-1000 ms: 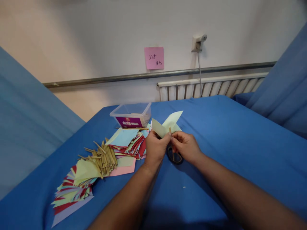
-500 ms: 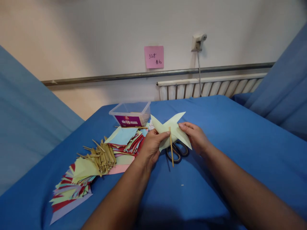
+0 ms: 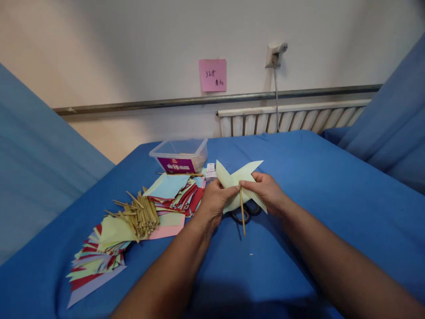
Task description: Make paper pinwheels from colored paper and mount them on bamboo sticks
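Observation:
A pale green paper pinwheel (image 3: pixel 247 169) is held up between both hands above the blue cloth, its pointed blades spread. A thin tan stick (image 3: pixel 243 217) hangs down from its middle. My left hand (image 3: pixel 215 197) grips the pinwheel's left side, with the thumb pressed at the stick's top. From the right, my right hand (image 3: pixel 267 190) pinches the paper, its thumb also reaching the centre by the stick. The stick's upper end is hidden under the thumbs. Behind and below the pinwheel lies a pair of black-handled scissors (image 3: pixel 254 208), partly covered.
On the left lie a heap of short tan sticks (image 3: pixel 144 217), stacked coloured paper squares (image 3: pixel 169 187) and a fanned pile of cut papers (image 3: pixel 96 261). A clear plastic box (image 3: pixel 179 161) and small white boxes (image 3: pixel 210 170) stand behind. A radiator (image 3: pixel 252 124) lines the wall.
My right thumb has moved left from the pinwheel's right blade to its centre, beside the stick. The pinwheel and both hands have shifted slightly right in view.

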Demonstrator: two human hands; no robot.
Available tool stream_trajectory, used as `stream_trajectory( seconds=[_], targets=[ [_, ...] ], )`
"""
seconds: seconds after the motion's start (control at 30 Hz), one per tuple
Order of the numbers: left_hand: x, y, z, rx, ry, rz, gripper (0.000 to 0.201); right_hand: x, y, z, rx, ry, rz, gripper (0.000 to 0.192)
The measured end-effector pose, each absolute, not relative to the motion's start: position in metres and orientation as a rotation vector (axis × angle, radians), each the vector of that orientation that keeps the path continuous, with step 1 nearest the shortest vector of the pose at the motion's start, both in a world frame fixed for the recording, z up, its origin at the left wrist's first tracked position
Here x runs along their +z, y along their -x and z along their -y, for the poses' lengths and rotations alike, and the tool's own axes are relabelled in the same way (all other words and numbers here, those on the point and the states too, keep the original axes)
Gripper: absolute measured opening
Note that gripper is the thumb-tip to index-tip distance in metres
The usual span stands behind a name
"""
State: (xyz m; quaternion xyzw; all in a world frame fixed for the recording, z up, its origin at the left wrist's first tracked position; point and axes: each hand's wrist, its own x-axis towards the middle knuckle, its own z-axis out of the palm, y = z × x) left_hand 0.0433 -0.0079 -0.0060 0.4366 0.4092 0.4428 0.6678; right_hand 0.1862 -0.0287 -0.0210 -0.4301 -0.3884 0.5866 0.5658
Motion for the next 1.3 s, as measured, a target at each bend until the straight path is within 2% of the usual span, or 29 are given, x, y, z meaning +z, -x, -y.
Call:
stream_trajectory(
  seconds=[0.17,0.47,0.7,1.3],
  targets=[
    [-0.0082,-0.0441,0.0069,1.001,-0.994,-0.956,0.047,-0.0198,-0.1827,0.0287,1.365,0.999,0.895,0.026],
    [-0.0043,-0.0403,0.0079,0.953,-1.018,-0.903,0.039,-0.0216,-0.1861,0.0292,1.442,0.984,0.885,0.034],
    [-0.0051,-0.0408,0.0076,0.946,-1.007,-0.907,0.043,-0.0213,-0.1838,0.0283,1.343,1.036,0.911,0.029],
    [-0.0021,-0.0401,0.0058,0.968,-1.010,-0.898,0.041,-0.0220,-0.1829,0.0275,1.369,1.024,0.896,0.034]
  ],
)
